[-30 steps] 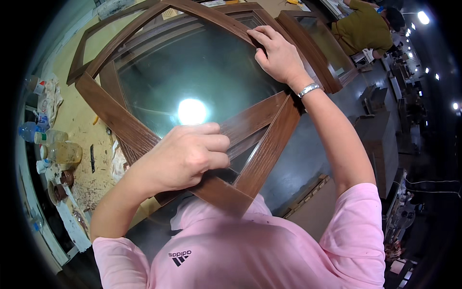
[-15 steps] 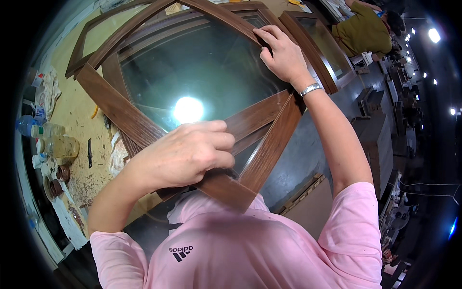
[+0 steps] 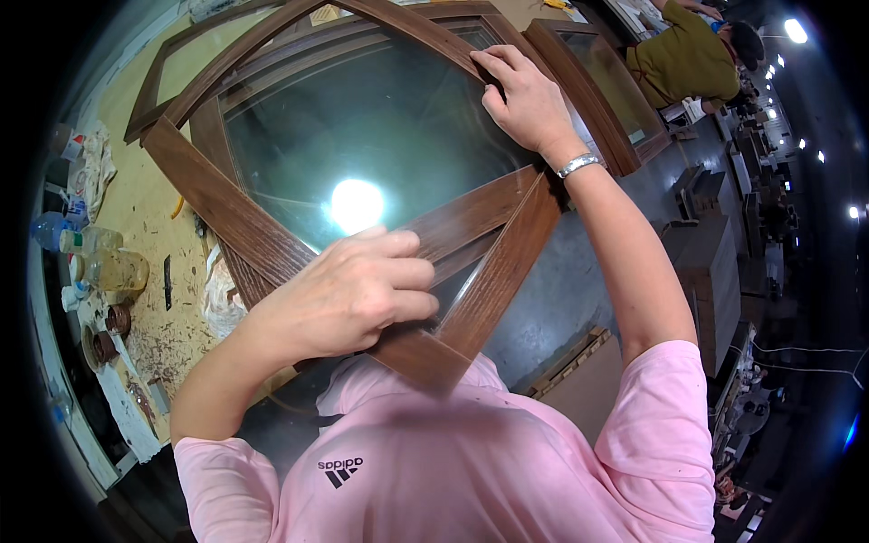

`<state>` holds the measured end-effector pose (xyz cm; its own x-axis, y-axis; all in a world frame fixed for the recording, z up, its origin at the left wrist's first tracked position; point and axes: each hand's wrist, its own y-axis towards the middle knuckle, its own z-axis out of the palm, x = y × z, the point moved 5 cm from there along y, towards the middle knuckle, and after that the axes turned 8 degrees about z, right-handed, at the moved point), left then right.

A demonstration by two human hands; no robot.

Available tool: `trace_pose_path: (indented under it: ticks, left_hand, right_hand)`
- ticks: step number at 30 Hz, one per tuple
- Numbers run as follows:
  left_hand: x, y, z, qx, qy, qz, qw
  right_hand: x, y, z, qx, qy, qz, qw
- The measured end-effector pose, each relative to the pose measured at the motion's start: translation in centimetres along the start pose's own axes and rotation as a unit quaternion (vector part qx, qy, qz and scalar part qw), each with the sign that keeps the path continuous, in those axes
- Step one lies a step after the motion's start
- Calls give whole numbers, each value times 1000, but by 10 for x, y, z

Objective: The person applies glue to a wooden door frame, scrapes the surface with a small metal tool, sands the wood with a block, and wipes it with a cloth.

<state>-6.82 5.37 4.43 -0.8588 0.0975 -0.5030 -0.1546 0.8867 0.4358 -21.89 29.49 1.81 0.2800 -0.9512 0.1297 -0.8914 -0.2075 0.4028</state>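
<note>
Hands work at opposite corners of a glazed wooden door panel, a dark brown frame with woodgrain that lies flat on the workbench in front of the person. The left hand rests on the near corner of the frame, fingers curled together and pressed down against the wood just beside an inner rail; whether anything small is pinched inside the curled fingers cannot be told. The right hand, with a metal wristwatch on its wrist, reaches to the far side and grips the top rail, fingers closed over the edge of the wood where it meets the glass.

The glass pane fills the middle of the frame and mirrors a bright ceiling lamp as a white spot. Two inner wooden strips run at a slant from the right stile toward the left hand.

More frames of the same brown wood lie under and beyond this one. On the left part of the bench, which is strewn with sawdust, stand clear plastic bottles and a glass jar, with a crumpled white rag near them. At the far right another person in an olive shirt bends over a separate bench.
</note>
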Motion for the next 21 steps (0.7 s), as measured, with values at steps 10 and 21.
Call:
trace_pose_path:
  ticks: [10, 21]
  left_hand:
    - [1, -6, 0, 3, -1, 1, 1000]
    - [-2, -2, -2, 69, -13, 17, 997]
  right_hand:
    - [1, 0, 0, -14, 0, -12, 1000]
    - [3, 0, -2, -3, 11, 10, 1000]
